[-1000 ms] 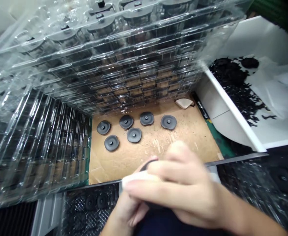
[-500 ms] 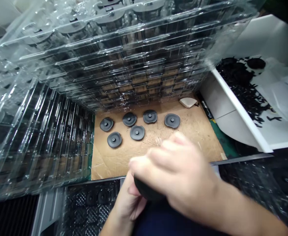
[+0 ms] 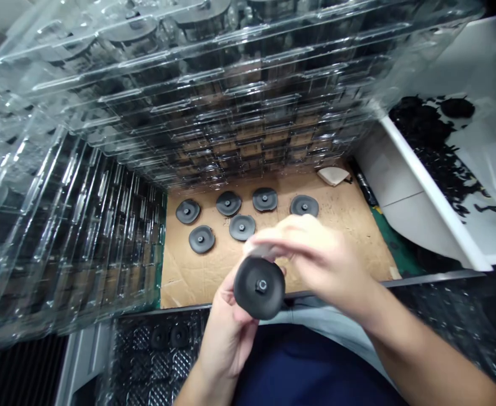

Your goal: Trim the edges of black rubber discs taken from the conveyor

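Observation:
My left hand grips a round black disc with a small raised stud in its middle. The disc's stud side faces me, over the front edge of the cardboard. At the disc's upper rim is my right hand, fingers bent and pressed together, slightly blurred. A pale patch shows under its fingertips; whether that is a held thing I cannot make out. Beyond the hands, several similar black discs lie stud up on the cardboard sheet.
Tall stacks of clear plastic trays stand behind and on the left. A white bin at the right holds small black parts. A folded pale pad and a black marker-like stick lie near it. Another tray sits low in front.
My right hand has lifted off the disc's face toward its upper rim, uncovering the disc and stud. My left hand still holds the disc. The view has shifted slightly.

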Action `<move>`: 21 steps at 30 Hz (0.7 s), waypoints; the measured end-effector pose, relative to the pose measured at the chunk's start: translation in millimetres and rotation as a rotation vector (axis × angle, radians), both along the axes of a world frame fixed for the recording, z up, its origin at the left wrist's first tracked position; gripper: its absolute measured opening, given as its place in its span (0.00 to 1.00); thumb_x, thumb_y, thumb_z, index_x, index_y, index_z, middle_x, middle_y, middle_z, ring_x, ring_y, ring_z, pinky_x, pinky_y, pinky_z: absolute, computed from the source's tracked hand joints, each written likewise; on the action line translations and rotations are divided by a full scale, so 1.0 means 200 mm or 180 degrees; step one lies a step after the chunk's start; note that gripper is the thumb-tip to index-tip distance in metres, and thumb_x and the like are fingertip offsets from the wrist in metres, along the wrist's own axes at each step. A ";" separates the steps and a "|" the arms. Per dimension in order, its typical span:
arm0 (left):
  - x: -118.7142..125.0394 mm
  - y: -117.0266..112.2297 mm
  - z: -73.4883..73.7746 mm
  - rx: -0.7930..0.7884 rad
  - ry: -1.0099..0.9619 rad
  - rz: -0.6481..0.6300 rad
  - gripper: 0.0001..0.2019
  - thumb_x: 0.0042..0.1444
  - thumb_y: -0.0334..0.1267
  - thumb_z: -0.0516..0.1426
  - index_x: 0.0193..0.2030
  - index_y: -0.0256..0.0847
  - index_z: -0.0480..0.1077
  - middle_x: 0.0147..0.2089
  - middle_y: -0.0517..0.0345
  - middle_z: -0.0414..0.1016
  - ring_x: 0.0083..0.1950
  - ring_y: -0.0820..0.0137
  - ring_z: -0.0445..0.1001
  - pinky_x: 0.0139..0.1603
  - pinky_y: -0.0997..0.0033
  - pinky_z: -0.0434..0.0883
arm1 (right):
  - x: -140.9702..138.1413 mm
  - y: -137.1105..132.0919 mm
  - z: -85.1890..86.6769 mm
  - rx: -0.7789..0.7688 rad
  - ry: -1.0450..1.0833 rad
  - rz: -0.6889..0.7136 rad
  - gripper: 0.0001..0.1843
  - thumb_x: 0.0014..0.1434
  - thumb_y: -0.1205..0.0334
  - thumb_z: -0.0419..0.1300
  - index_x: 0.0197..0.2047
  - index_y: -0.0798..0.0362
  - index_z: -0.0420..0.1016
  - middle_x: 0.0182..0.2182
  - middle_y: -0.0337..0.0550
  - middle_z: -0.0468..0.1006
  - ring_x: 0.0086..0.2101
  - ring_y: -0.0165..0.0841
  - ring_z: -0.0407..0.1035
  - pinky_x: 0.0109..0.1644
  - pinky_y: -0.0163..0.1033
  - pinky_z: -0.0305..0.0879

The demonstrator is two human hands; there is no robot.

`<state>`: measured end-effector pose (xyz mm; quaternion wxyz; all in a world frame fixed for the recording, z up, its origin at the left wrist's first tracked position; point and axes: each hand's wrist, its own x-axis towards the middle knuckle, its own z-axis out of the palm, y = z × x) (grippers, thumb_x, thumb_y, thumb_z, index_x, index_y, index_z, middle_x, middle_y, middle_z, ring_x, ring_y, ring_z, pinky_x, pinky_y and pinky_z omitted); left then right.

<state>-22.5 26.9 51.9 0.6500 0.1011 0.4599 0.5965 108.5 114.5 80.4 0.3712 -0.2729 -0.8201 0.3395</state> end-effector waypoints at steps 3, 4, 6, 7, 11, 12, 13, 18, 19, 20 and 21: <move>-0.03 -0.01 -0.02 0.0156 -0.0381 0.0160 0.26 0.33 0.42 0.70 0.45 0.51 0.75 0.48 0.60 0.79 0.41 0.70 0.78 0.48 0.76 0.72 | 0.07 -0.02 -0.20 -0.0587 -0.0394 -0.0614 0.13 0.64 0.67 0.52 0.47 0.50 0.75 0.37 0.39 0.77 0.36 0.28 0.70 0.40 0.34 0.63; -0.04 -0.01 -0.03 0.0203 -0.0431 0.0210 0.26 0.34 0.41 0.70 0.45 0.51 0.75 0.49 0.59 0.78 0.42 0.70 0.78 0.48 0.76 0.72 | 0.08 -0.06 -0.27 -0.0669 -0.0509 -0.0626 0.13 0.64 0.65 0.52 0.47 0.49 0.75 0.36 0.39 0.78 0.36 0.29 0.70 0.40 0.35 0.64; -0.05 -0.01 -0.04 0.0261 -0.0433 0.0238 0.26 0.35 0.41 0.70 0.46 0.49 0.75 0.48 0.59 0.79 0.43 0.69 0.78 0.47 0.76 0.73 | 0.10 -0.13 -0.40 -0.0699 -0.0639 -0.0534 0.13 0.64 0.65 0.52 0.46 0.50 0.76 0.33 0.41 0.78 0.32 0.30 0.71 0.37 0.36 0.65; -0.05 0.00 -0.04 0.0261 -0.0433 0.0238 0.26 0.36 0.40 0.70 0.46 0.49 0.75 0.48 0.59 0.79 0.43 0.69 0.78 0.47 0.76 0.73 | 0.10 -0.16 -0.45 -0.0690 -0.0670 -0.0506 0.12 0.63 0.65 0.52 0.45 0.51 0.76 0.31 0.41 0.78 0.31 0.30 0.71 0.35 0.36 0.65; -0.03 0.01 -0.02 0.0210 -0.0441 0.0176 0.25 0.36 0.38 0.70 0.45 0.50 0.75 0.48 0.60 0.78 0.47 0.68 0.77 0.46 0.78 0.73 | 0.08 -0.17 -0.38 -0.0731 -0.0621 -0.0720 0.12 0.63 0.64 0.53 0.44 0.51 0.76 0.33 0.42 0.79 0.31 0.30 0.72 0.33 0.35 0.66; -0.02 0.02 -0.01 0.0200 -0.0439 0.0181 0.25 0.35 0.39 0.70 0.45 0.50 0.75 0.48 0.60 0.78 0.48 0.68 0.76 0.45 0.79 0.73 | 0.06 -0.15 -0.30 -0.0698 -0.0511 -0.0862 0.12 0.63 0.64 0.53 0.45 0.52 0.76 0.35 0.42 0.79 0.32 0.29 0.72 0.33 0.34 0.66; -0.01 0.03 0.00 0.0203 -0.0424 0.0190 0.26 0.35 0.39 0.70 0.46 0.50 0.75 0.47 0.60 0.78 0.47 0.68 0.76 0.45 0.80 0.73 | 0.05 -0.14 -0.21 -0.0634 -0.0380 -0.0955 0.12 0.63 0.65 0.53 0.47 0.52 0.74 0.37 0.42 0.79 0.33 0.28 0.71 0.32 0.33 0.66; 0.04 0.03 0.04 0.0041 -0.0258 0.0059 0.25 0.45 0.41 0.66 0.53 0.47 0.70 0.46 0.57 0.77 0.48 0.67 0.75 0.52 0.74 0.70 | -0.03 -0.14 0.10 0.0288 0.0390 -0.0077 0.13 0.61 0.72 0.51 0.46 0.64 0.73 0.34 0.46 0.78 0.33 0.30 0.68 0.40 0.38 0.66; 0.03 0.02 0.03 0.0012 -0.0236 0.0061 0.26 0.45 0.41 0.66 0.53 0.47 0.69 0.48 0.56 0.77 0.49 0.66 0.75 0.53 0.72 0.70 | -0.03 -0.14 0.11 0.0210 0.0317 0.0183 0.13 0.61 0.73 0.51 0.45 0.64 0.73 0.32 0.45 0.77 0.32 0.30 0.68 0.39 0.37 0.65; 0.03 0.02 0.03 -0.0011 -0.0228 0.0088 0.27 0.44 0.40 0.66 0.54 0.48 0.69 0.49 0.57 0.76 0.49 0.65 0.74 0.53 0.71 0.70 | -0.04 -0.13 0.11 0.0075 0.0192 0.0352 0.12 0.60 0.74 0.51 0.45 0.62 0.73 0.31 0.43 0.76 0.30 0.29 0.66 0.37 0.36 0.64; 0.03 0.02 0.02 -0.0023 -0.0236 0.0108 0.29 0.41 0.40 0.68 0.53 0.49 0.69 0.49 0.57 0.76 0.50 0.65 0.74 0.52 0.71 0.70 | -0.04 -0.13 0.11 -0.0031 0.0038 0.0435 0.12 0.60 0.74 0.52 0.44 0.61 0.74 0.30 0.41 0.75 0.30 0.28 0.66 0.36 0.35 0.63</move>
